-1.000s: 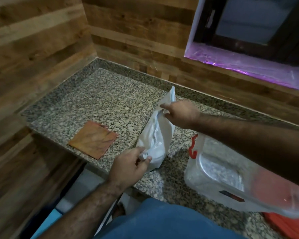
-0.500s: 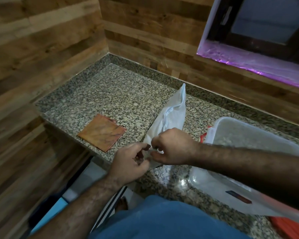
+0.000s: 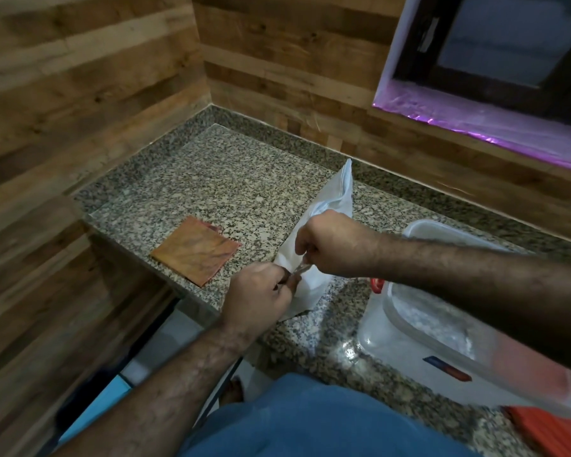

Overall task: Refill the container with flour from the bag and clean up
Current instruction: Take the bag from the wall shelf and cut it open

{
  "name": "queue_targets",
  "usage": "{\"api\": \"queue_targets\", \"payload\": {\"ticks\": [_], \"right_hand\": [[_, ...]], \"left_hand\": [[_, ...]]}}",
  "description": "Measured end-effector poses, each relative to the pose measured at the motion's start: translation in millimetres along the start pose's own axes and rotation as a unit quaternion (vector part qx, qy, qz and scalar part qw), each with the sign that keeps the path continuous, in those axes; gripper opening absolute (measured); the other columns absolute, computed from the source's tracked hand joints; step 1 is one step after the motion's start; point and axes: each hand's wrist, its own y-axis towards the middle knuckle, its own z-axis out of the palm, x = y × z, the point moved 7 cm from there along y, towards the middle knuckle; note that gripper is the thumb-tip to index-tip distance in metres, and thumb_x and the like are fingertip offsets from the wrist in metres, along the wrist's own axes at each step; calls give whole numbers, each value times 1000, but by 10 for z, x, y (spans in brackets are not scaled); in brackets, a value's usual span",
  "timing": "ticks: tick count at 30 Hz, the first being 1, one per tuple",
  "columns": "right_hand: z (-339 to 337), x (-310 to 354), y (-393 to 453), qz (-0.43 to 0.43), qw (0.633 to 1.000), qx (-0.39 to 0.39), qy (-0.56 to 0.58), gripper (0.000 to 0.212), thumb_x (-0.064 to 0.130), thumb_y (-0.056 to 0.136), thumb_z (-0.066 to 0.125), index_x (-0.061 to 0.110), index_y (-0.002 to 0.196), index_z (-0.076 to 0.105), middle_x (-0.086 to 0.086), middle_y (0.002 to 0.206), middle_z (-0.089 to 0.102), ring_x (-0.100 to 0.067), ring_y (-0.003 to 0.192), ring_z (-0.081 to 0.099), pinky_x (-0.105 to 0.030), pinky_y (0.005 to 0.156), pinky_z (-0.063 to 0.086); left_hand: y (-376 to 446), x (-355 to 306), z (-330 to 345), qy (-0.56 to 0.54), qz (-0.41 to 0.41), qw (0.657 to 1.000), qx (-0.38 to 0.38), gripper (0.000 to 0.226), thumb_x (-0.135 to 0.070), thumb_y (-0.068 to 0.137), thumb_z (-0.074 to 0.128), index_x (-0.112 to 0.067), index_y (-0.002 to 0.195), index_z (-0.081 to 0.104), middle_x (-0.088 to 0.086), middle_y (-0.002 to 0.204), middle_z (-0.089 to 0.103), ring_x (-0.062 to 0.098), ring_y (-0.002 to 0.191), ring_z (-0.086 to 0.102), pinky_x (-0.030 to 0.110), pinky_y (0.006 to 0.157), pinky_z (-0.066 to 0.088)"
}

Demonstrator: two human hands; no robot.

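A white flour bag (image 3: 323, 225) stands at the centre of the frame on a granite worktop (image 3: 218, 179), its near corner pinched by both the left hand (image 3: 261, 300) and the right hand (image 3: 330, 245). The clear container (image 3: 419, 334), lower right, appears to hold only a little flour: pouring and cleaning seemingly remain. An orange cloth (image 3: 195, 253) lies left of centre.

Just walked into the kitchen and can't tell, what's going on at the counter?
A person is working at the near corner of a white plastic flour bag standing on the speckled granite counter. Left hand and right hand both pinch that corner. A clear plastic container sits beside it, and a folded orange cloth lies nearby.
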Motion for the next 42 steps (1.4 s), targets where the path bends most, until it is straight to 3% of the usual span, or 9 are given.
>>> {"api": "queue_targets", "payload": {"ticks": [7,15,23,27,32,35,38,40,42], "right_hand": [[-103,-452,266,44,999,12,5,23,2,95,71,20,82,75,9,78,70,0,69,68,-18,61,55],[-466,-1192,646,120,991,-53,-30,24,-5,86,67,15,80,79,2,81,77,-15,76,74,-29,66,61],[-584,-1565,944,180,981,-77,-11,28,-5,87,67,19,76,75,3,78,72,-19,78,73,-21,58,46],[-685,-1627,990,206,974,-87,-22,18,1,94,69,12,82,76,-1,82,73,-18,75,72,-29,63,59],[-986,-1990,945,252,956,-112,-104,12,3,87,72,9,78,77,-9,74,72,-30,66,69,-29,61,53],[-984,-2136,913,254,955,-124,-92,25,-3,87,68,16,72,69,-5,71,66,-28,64,64,-22,54,38],[-891,-2167,866,250,952,-141,-108,16,-4,89,69,12,84,70,-8,85,70,-29,76,65,-26,64,42],[-831,-1997,829,213,947,-177,-162,4,9,95,70,10,98,68,-11,98,66,-28,84,60,-33,67,46],[-781,-1784,769,199,938,-232,-166,26,33,99,68,10,108,65,-11,107,64,-30,93,59,-39,71,53]], "left_hand": [[-40,-71,-47,-21,78,997,-10,27,-22,95,75,-10,71,69,4,65,64,24,59,60,37,53,49],[-87,4,-32,-25,104,994,3,30,-18,84,80,-14,62,59,-1,58,55,17,53,50,32,48,42],[34,144,28,-51,110,992,44,34,-25,81,71,-15,57,48,0,55,46,18,52,46,35,44,40],[119,134,49,-57,123,988,78,34,-27,76,69,-17,54,45,-1,51,43,17,47,43,27,46,32],[195,188,122,-64,133,980,134,32,-30,74,66,-19,53,45,-3,49,42,16,44,43,27,43,33],[218,213,162,-79,140,974,159,30,-29,72,66,-19,53,46,-4,48,43,14,45,42,26,43,33],[259,217,191,-88,144,969,183,32,-28,71,68,-22,54,42,-6,48,40,12,45,40,29,41,37],[277,204,191,-97,150,965,194,35,-27,70,69,-27,56,37,-10,50,36,9,45,36,28,41,36],[293,205,203,-113,149,960,210,35,-27,72,71,-27,57,39,-10,49,38,7,46,38,27,43,34]]}}
